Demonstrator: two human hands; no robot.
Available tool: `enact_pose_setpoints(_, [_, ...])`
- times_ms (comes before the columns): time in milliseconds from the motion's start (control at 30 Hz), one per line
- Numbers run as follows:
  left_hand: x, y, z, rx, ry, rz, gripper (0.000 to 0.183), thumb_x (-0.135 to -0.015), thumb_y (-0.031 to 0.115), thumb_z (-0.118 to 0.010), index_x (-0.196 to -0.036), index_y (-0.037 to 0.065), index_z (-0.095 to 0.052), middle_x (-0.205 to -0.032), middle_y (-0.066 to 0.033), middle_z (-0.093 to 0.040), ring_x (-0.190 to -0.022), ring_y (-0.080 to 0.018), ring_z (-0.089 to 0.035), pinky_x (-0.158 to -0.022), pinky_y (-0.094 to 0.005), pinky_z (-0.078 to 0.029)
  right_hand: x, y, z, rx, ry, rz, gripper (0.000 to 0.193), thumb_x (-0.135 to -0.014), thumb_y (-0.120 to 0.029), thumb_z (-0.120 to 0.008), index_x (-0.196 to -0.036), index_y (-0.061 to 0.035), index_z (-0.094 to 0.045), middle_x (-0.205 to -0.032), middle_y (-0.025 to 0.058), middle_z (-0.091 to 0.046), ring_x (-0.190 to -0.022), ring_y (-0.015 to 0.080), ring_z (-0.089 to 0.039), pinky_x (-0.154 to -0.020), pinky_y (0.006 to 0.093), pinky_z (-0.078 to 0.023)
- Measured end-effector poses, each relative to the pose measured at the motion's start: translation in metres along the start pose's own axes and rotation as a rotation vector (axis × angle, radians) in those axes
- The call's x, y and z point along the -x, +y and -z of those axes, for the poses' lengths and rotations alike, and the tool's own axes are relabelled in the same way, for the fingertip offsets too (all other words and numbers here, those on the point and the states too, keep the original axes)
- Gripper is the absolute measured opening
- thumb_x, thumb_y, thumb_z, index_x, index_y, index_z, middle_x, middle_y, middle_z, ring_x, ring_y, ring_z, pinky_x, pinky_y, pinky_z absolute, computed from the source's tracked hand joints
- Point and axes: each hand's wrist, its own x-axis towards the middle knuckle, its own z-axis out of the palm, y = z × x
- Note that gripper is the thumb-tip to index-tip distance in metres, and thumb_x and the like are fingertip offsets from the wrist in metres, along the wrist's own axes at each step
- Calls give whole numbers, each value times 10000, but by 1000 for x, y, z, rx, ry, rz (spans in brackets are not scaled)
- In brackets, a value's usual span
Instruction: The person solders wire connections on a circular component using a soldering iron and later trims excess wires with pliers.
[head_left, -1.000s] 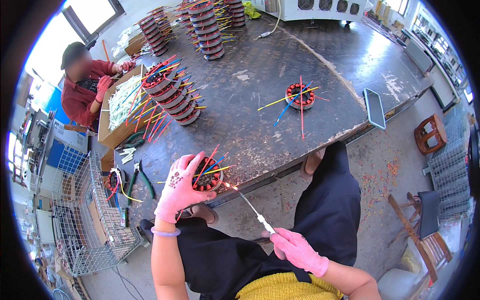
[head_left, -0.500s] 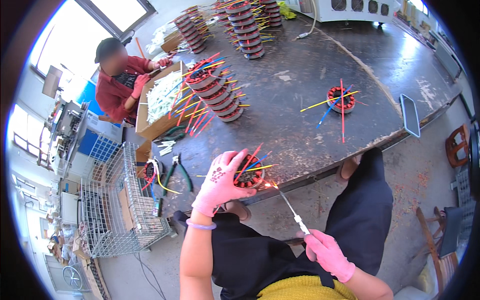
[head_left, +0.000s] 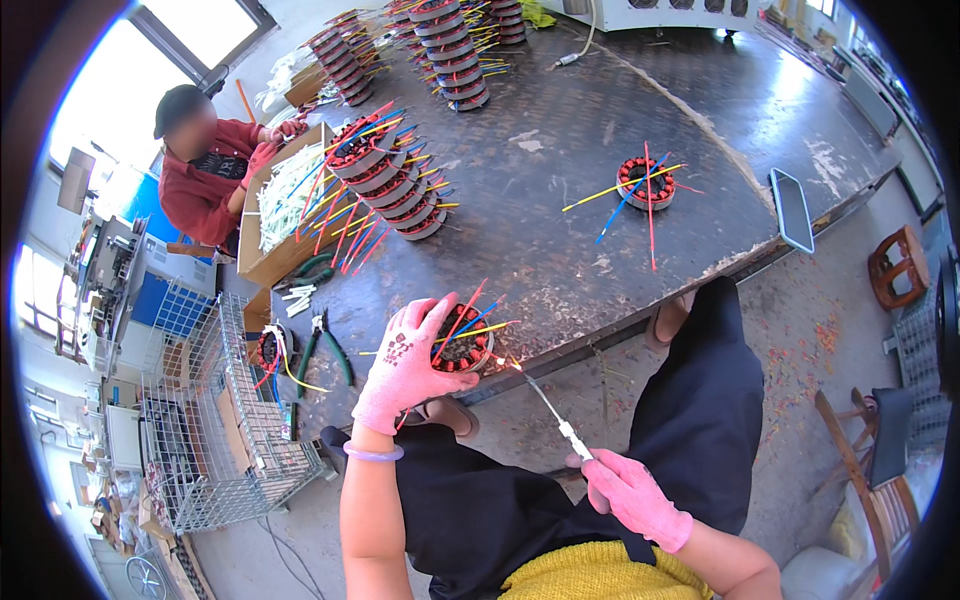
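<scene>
While my right hand (head_left: 632,495), gloved in pink, curls closed around the white handle of a thin metal-stemmed tool (head_left: 571,434), my left hand (head_left: 405,365), gloved alike, spreads thumb and fingers about the left side of a wire-wound ring (head_left: 483,352). Ring is at the near edge of the table (head_left: 560,260); cannot tell whether it touches the top. Red, blue and yellow wires poke out of it. Small orange glow (head_left: 516,366) at the tool's tip, just beside the ring. Purple bracelet (head_left: 373,454) on my left wrist.

Left of that hand: green-handled pliers (head_left: 336,358), then a 2nd ring (head_left: 268,348) with white and yellow wires. Short white tubes (head_left: 298,298) behind. Wire cage (head_left: 215,430) beside the table.

Farther: 1 stack of rings (head_left: 385,185) next to a cardboard box (head_left: 268,265) of white pieces; rightward, 1 lone ring (head_left: 656,200), wires fanned, and a phone (head_left: 791,210) near the edge. Past the box, 1 co-worker (head_left: 195,205) in a red top. Far side: tall stacks (head_left: 452,55), pale machine (head_left: 650,14).
</scene>
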Motion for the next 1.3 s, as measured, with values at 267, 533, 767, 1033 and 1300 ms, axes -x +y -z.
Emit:
enact_pose_setpoints(267, [1,3,2,-25,-9,6,1013,-545,253,-919,-1430,43,-474,-1315,-171,-524,-1227,-370,-512,-1067,-435,-413,2,-7,0,156,-2,27,331,-1060,-228,-466,-1246,10,-601,-715,-28,-494,-617,54,-462,-573,232,-384])
enact_pose_setpoints(533, [2,4,2,-29,-11,9,1018,-545,262,-917,-1433,38,-472,-1316,-181,-522,-1234,-377,-509,-1074,-437,-409,1,-3,0,148,7,34,333,-1060,-236,-466,-1231,11,-609,-701,-23,-489,-605,60,-462,-579,242,-397])
enact_pose_setpoints(767, [1,3,2,0,-14,16,990,-564,325,-906,-1423,68,-485,-1305,-173,-521,-1232,-377,-500,-1074,-455,-396,3,-5,-1,123,10,33,343,-1061,-245,-467,-1233,16,-607,-689,-25,-479,-605,57,-456,-571,240,-387])
enact_pose_setpoints(1033, [2,3,2,-5,-11,8,987,-569,320,-909,-1423,65,-485,-1305,-172,-523,-1235,-378,-500,-1078,-455,-395,2,-3,-1,106,10,38,358,-1062,-250,-462,-1256,14,-604,-681,-16,-484,-602,59,-455,-568,243,-384])
enact_pose_setpoints(1300, [1,2,1,-3,-13,6,986,-573,325,-907,-1424,60,-485,-1307,-172,-524,-1238,-380,-500,-1079,-454,-394,3,-5,0,173,10,61,358,-1061,-253,-462,-1251,13,-609,-656,-19,-476,-588,62,-451,-567,246,-387])
